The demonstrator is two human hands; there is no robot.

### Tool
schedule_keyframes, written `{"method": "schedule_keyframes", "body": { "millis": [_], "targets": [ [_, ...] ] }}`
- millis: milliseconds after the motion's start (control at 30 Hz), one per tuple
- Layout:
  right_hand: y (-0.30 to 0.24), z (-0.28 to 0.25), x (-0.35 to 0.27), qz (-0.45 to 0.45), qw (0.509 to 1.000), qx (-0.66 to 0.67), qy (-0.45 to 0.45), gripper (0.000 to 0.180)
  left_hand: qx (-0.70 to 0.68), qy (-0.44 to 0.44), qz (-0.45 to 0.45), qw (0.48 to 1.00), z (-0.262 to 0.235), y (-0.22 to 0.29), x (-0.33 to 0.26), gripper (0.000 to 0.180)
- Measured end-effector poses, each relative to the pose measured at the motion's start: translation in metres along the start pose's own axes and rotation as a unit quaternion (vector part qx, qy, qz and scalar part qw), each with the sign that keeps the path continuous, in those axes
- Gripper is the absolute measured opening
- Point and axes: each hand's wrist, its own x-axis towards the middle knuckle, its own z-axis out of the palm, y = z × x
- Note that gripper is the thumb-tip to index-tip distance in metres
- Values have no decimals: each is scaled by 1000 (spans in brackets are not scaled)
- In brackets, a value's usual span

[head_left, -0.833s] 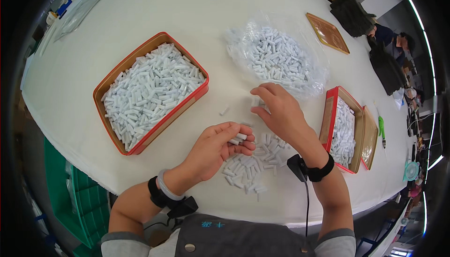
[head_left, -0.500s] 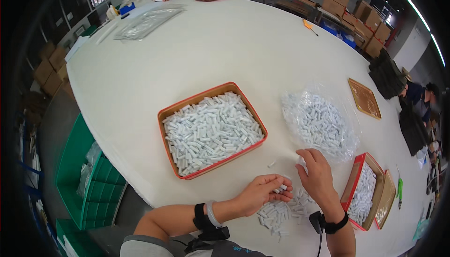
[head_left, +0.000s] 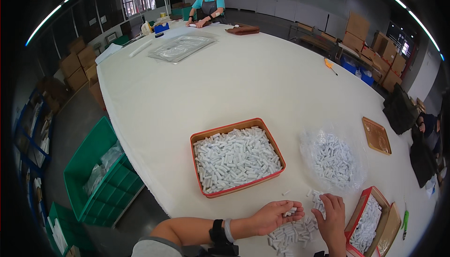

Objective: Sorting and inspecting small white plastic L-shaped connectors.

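My left hand (head_left: 272,217) is closed around a few small white cylindrical pieces (head_left: 291,211), held just above the table. My right hand (head_left: 333,217) hovers at a loose pile of the same white pieces (head_left: 294,233), thumb and fingers apart, with some pieces close to its fingertips. Whether it touches any is unclear. Beyond my left hand stands a red-rimmed tin (head_left: 238,191) filled with white pieces. A clear plastic bag (head_left: 307,151) of them lies to its right. Beside my right wrist is a smaller red tin (head_left: 357,215), also holding pieces.
A gold tray-like lid (head_left: 376,136) lies at the right, near a green-handled tool (head_left: 405,222). Farther off are an orange-handled tool (head_left: 329,63) and flat plastic bags (head_left: 180,47). A co-worker (head_left: 208,9) works at the far edge. Green bins (head_left: 101,168) stand left of the table.
The view has tilted up, showing more of the room. My right hand has come down from a raised position to the loose pile. My left hand still holds its pieces.
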Motion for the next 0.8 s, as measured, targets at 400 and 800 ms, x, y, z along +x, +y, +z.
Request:
{"method": "schedule_keyframes", "body": {
  "millis": [400, 800],
  "targets": [
    [3, 10, -31, -34, 995, -45, -81, 60, 7, -19, -13, 1000, 1, 0, -1, 37],
    [-6, -24, -33, 48, 999, 13, -5, 51, 20, -10, -42, 999, 5, 4, -2, 36]
  ]
}}
